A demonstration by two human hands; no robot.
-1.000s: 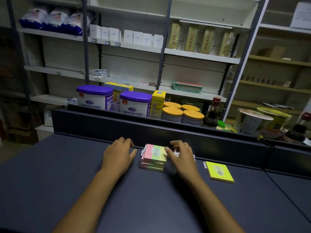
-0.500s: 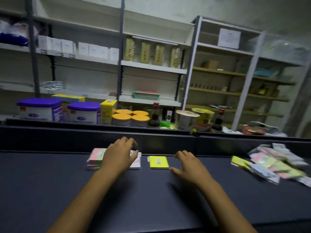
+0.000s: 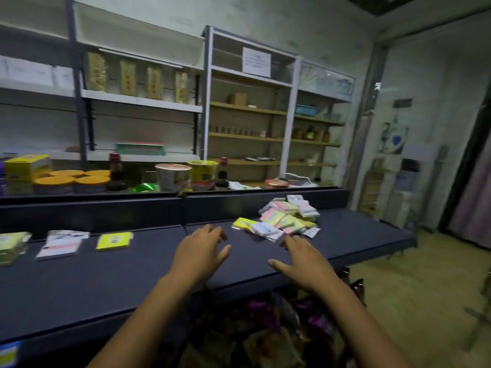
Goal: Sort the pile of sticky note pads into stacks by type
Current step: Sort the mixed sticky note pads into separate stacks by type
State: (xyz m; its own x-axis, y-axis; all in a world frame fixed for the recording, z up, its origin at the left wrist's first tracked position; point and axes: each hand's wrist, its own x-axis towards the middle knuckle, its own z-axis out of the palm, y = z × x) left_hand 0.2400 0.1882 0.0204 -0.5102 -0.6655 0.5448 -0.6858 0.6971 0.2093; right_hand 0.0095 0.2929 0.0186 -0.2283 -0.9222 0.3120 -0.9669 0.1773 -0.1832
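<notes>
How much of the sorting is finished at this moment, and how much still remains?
Done: three kinds are started at the left of the counter: a pastel stack, a white-wrapped pad and a yellow pad. In hand: nothing; the left hand and right hand are open and empty, near the unsorted pile. Left: most of the work, since that pile holds many mixed pads.

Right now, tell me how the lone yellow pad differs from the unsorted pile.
The yellow pad lies flat and alone at left; the pile is a jumbled heap at right. The pad is one colour; the pile mixes pink, green, yellow and white. Both sit on the dark counter, untouched by either hand.
</notes>
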